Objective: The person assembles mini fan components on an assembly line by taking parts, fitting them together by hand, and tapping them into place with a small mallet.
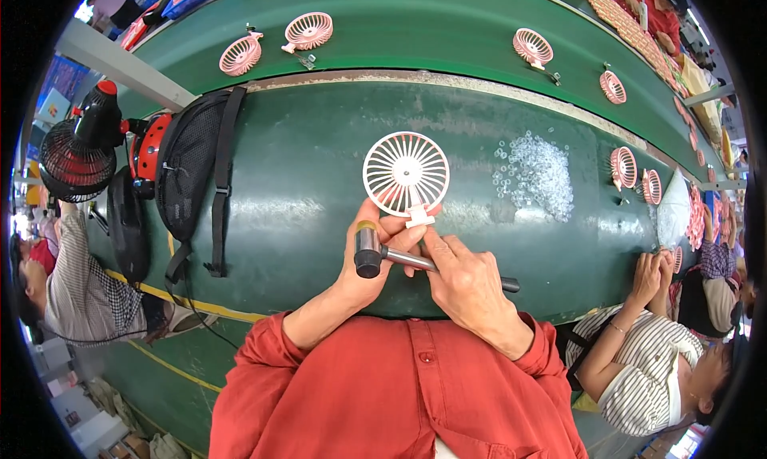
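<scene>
A round white fan cover (406, 171) with radiating slats and a short stem stands in front of me, over the green table. My left hand (349, 282) is closed around its lower rim and stem from below. A small mallet (368, 261) with a dark handle and a yellow-and-black-tipped metal head lies across my hands. The fingers of my right hand (475, 291) wrap its handle, while the thumb and fingertips meet at the cover's stem. Any small part pinched there is hidden. To the right, a pile of small clear plastic rings (543, 175) is spread on the table.
Pink fan covers (308, 31) lie along the green conveyor belt (415, 35) beyond the table. A black mesh bag (196, 171) and a black-and-red desk fan (80, 151) are at left. Right, a co-worker's hands (651, 275) work near more pink covers (623, 168).
</scene>
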### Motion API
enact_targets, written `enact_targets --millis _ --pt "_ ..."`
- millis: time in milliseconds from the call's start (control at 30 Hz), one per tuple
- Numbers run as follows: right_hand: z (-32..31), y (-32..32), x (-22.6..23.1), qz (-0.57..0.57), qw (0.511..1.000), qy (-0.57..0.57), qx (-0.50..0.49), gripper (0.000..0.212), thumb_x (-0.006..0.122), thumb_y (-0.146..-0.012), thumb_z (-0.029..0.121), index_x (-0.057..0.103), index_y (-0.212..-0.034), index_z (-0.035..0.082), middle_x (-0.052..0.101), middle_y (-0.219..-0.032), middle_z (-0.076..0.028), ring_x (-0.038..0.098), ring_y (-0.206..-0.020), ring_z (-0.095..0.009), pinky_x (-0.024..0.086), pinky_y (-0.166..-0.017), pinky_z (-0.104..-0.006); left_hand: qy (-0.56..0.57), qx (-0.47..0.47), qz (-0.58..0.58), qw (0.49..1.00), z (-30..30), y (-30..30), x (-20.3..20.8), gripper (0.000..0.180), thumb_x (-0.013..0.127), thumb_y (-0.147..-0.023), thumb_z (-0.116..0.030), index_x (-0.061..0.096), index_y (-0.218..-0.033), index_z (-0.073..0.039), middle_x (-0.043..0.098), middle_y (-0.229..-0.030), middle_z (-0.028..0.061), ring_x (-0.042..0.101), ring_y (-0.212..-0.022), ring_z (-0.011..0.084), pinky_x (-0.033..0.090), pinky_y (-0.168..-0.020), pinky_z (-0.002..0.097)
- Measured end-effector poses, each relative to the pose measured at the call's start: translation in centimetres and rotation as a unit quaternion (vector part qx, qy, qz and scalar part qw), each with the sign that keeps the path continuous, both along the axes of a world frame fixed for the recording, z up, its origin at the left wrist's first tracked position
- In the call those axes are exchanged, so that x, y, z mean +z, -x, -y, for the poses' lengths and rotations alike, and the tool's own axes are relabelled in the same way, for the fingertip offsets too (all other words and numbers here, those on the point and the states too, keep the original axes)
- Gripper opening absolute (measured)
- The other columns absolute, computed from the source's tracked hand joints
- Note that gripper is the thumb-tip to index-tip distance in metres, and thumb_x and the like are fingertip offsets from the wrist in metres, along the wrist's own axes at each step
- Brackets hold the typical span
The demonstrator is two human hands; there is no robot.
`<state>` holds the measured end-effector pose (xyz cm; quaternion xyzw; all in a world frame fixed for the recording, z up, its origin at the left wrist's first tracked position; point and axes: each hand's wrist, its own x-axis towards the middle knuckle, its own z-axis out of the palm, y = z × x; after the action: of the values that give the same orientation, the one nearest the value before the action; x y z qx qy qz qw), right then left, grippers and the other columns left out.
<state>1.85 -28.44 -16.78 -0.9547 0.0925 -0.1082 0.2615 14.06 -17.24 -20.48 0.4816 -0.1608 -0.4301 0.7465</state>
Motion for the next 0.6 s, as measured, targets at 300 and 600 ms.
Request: enact_targets --millis 300,600 --pt "0.5 -0.2 -0.9 0.141 0.99 0.007 -0.021 0.033 0.071 -0.077 0.0 0.065 -0.109 0.004 0.067 -0.09 -0.008 0.067 -0.07 -0.024 0.043 -0.051 -0.0334 -0.039 0.025 0.058 0.997 -0.4 0.0 0.0 0.066 0.059 -0.095 -0.002 0.013 -0.141 -0.003 0.069 -0.107 0.0173 0.066 -0.064 0.0148 0.054 -0.052 0.0264" --pt "1.2 -0.4 -0.8 0.171 0.985 0.006 0.023 0.061 0.068 -0.064 -0.009 0.061 -0.124 -0.001 0.056 -0.093 -0.009 0.063 -0.063 -0.023 0.051 -0.049 -0.0339 -0.062 0.014 0.216 0.974 -1.8 0.7 -0.6 0.084 0.056 -0.092 0.0 -0.005 -0.15 0.002 0.064 -0.073 0.0018 0.057 -0.065 0.0046 0.049 -0.065 0.0227"
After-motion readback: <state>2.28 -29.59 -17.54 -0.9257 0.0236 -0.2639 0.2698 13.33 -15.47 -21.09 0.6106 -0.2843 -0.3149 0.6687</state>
